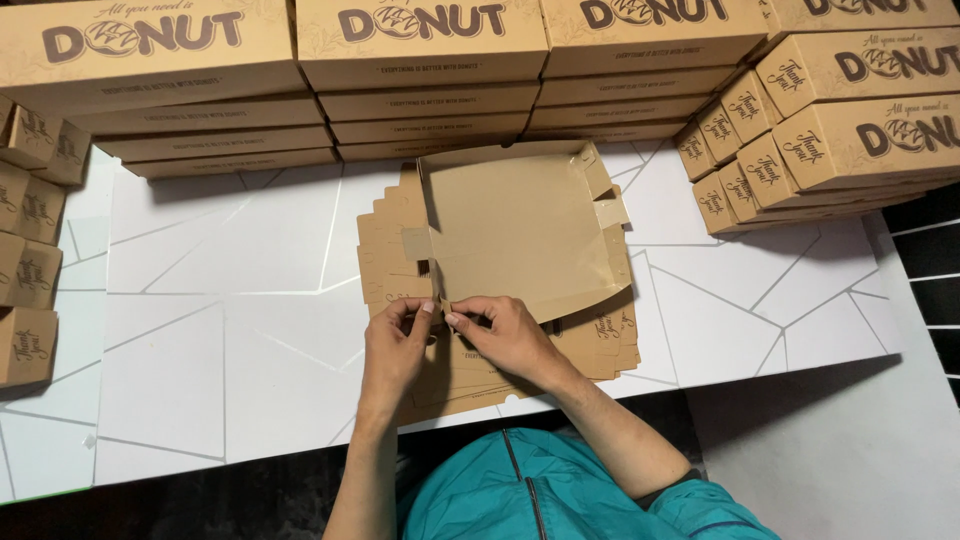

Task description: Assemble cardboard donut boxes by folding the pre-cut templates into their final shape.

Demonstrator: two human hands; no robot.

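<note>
- Both my forearms come up from the bottom of the view and angle in toward each other, so my hands meet just above the near edge of the table [200,380].
- My left hand [398,335] is knuckles-up, fingers curled, thumb and fingertips pinching a small flap at the near-left corner of the half-folded box [520,235].
- My right hand [500,330] is right next to it, almost touching, also pinched on that same corner, with the wrist bent back toward my right.
- So neither hand is loose; both are gripping cardboard at the same spot.
- The half-folded box sits in the middle of the table, on top of a stack of flat blanks [590,345], plain brown inside facing up.
- It's roughly square, so no real long axis. Its edges run about square to the table edge, with the far wall up and the right side flaps partly raised.
- The corner I'm holding is the one closest to me.
- Stacks of finished boxes [420,70] line the far edge, with more on my right [850,130] and smaller ones on my left [30,250].
- My teal jacket [560,495] shows at the bottom.
</note>
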